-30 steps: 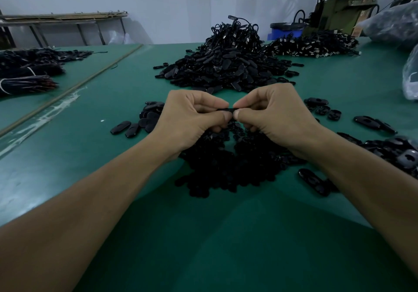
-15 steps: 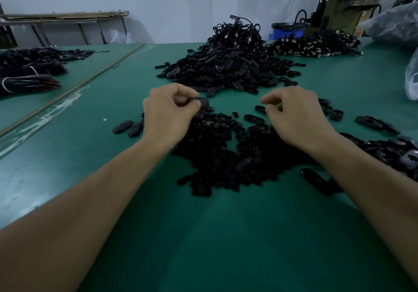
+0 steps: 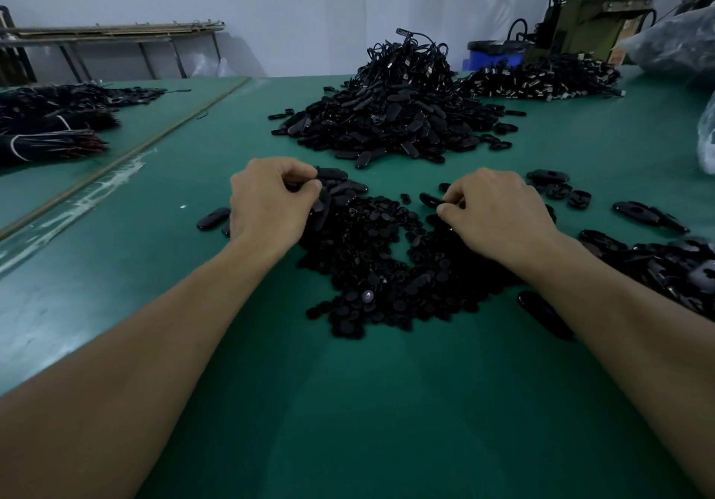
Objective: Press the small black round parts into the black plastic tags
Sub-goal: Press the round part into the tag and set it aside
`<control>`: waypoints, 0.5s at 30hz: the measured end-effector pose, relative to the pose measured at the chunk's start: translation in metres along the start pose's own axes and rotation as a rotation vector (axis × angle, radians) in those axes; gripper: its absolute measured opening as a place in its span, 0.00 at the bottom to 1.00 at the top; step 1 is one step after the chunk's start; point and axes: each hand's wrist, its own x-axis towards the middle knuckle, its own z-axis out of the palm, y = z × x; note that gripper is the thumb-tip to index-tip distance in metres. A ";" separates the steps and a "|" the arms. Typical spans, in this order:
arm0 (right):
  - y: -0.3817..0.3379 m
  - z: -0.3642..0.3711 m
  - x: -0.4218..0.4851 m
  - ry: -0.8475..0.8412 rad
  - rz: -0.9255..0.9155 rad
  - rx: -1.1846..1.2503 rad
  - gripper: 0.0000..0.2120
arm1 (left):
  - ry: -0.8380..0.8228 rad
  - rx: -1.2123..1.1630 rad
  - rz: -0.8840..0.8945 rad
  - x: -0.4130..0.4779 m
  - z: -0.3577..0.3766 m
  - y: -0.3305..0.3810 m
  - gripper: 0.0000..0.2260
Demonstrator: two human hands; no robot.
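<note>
The left hand (image 3: 271, 204), at ten o'clock of the heap of small black round plastic parts (image 3: 379, 266) on the green table mat (image 3: 348, 402), is curled and pinches a dark piece, by my guess one of the black oval plastic tags (image 3: 342, 186) lying just beyond it. The right hand (image 3: 499, 212), at two o'clock, curls its fingertips onto a loose tag (image 3: 429, 199); whether it has hold I cannot tell. This looks like the gap between pressings. Next, a round part must be picked and seated squarely in a tag
</note>
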 end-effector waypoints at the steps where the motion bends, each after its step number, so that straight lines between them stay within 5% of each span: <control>1: 0.001 0.001 0.000 0.017 -0.006 0.002 0.11 | 0.006 0.022 -0.006 0.000 -0.001 -0.001 0.05; 8: 0.002 0.000 0.004 0.067 -0.121 0.285 0.13 | 0.015 0.001 0.159 -0.009 0.002 0.012 0.03; 15: -0.008 0.001 -0.003 -0.088 -0.244 0.566 0.13 | -0.237 -0.292 0.277 -0.025 0.016 0.030 0.04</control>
